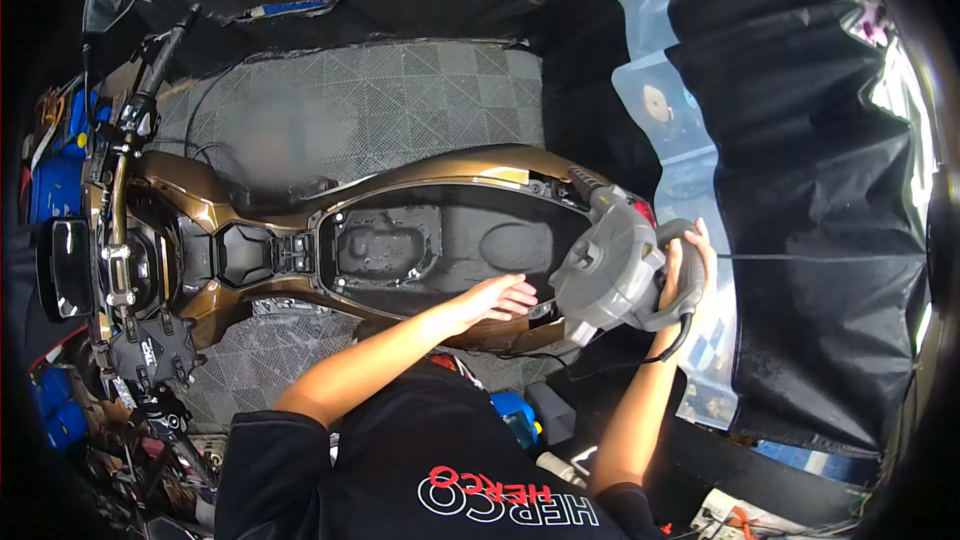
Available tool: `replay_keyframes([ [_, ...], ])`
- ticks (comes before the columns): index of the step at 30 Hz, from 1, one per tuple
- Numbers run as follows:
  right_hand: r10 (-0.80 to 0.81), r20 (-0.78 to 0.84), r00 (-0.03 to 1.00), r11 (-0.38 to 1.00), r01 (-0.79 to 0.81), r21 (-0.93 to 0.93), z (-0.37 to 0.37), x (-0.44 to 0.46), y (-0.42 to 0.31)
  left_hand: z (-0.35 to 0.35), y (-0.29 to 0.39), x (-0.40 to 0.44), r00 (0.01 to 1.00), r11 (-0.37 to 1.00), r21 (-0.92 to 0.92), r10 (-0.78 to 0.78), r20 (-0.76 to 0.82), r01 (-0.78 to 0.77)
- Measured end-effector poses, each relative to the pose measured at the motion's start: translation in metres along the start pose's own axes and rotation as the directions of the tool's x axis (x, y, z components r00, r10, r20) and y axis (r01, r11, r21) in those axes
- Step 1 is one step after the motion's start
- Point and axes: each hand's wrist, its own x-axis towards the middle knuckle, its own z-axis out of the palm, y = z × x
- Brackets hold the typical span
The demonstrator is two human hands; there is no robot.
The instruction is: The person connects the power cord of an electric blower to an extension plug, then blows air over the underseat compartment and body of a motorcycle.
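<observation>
A scooter with bronze body panels point(400, 172) stands across the view, its black under-seat compartment point(460, 245) uncovered. My right hand point(690, 265) is wrapped round the handle of a grey corded power tool point(610, 265), which is held over the rear end of the compartment. Over the compartment's near edge, to the left of the tool, is my left hand point(492, 302), its fingers stretched out and holding nothing. A black cord runs from the tool's handle.
Handlebars point(120, 240) are at the left. Grey patterned mats point(420, 90) lie beneath the scooter. Black sheeting point(800, 160) with a clear plastic strip point(650, 90) hangs at the right. A blue object point(515, 418) and a grey box point(550, 412) are near my body.
</observation>
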Motion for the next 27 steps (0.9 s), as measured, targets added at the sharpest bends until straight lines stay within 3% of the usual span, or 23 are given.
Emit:
replay_keyframes([
  [3, -0.012, 0.027, 1.0, 0.995, 0.015, -0.099, 0.001, 0.0, 0.0, -0.001, 0.009, 0.004, 1.0, 0.999, 0.042, 0.009, 0.015, -0.01],
  [7, -0.037, 0.141, 0.989, 0.989, 0.016, 0.149, -0.006, -0.006, 0.035, -0.01, 0.014, 0.009, 1.0, 0.999, 0.032, 0.015, -0.004, -0.015],
  [9, 0.075, 0.189, 0.979, 0.887, -0.152, 0.435, -0.008, -0.009, 0.031, -0.011, 0.017, 0.005, 1.0, 1.0, 0.025, 0.0, -0.013, 0.0],
  [10, 0.019, 0.183, 0.983, 0.939, -0.08, 0.334, -0.01, -0.008, 0.026, -0.012, 0.019, 0.003, 1.0, 1.0, 0.017, 0.011, 0.016, -0.011],
  [13, 0.055, 0.226, 0.973, 0.965, -0.11, 0.239, -0.012, -0.005, 0.014, -0.009, 0.023, -0.003, 0.997, 0.999, 0.002, 0.034, 0.069, -0.034],
  [18, 0.051, 0.263, 0.963, 0.927, -0.144, 0.347, -0.002, -0.004, 0.0, -0.009, 0.029, -0.014, 0.982, 0.996, -0.079, 0.053, 0.183, -0.04],
  [20, 0.27, 0.309, 0.912, 0.694, -0.407, 0.594, 0.004, -0.003, 0.001, -0.012, 0.029, -0.017, 0.981, 0.991, -0.124, 0.067, 0.183, -0.045],
  [21, 0.269, 0.316, 0.91, 0.692, -0.41, 0.594, 0.01, -0.004, -0.001, -0.015, 0.028, -0.019, 0.98, 0.986, -0.16, 0.085, 0.178, -0.056],
  [23, 0.137, 0.31, 0.941, 0.824, -0.282, 0.492, 0.023, -0.005, -0.007, -0.019, 0.027, -0.021, 0.98, 0.977, -0.199, 0.107, 0.166, -0.073],
  [25, 0.292, 0.359, 0.886, 0.793, -0.434, 0.427, 0.037, 0.0, 0.008, -0.022, 0.027, -0.023, 0.992, 0.963, -0.249, 0.116, 0.054, -0.099],
  [27, 0.017, 0.301, 0.953, 0.903, -0.144, 0.406, 0.052, -0.002, 0.007, -0.026, 0.027, -0.026, 0.989, 0.95, -0.283, 0.145, 0.024, -0.132],
])
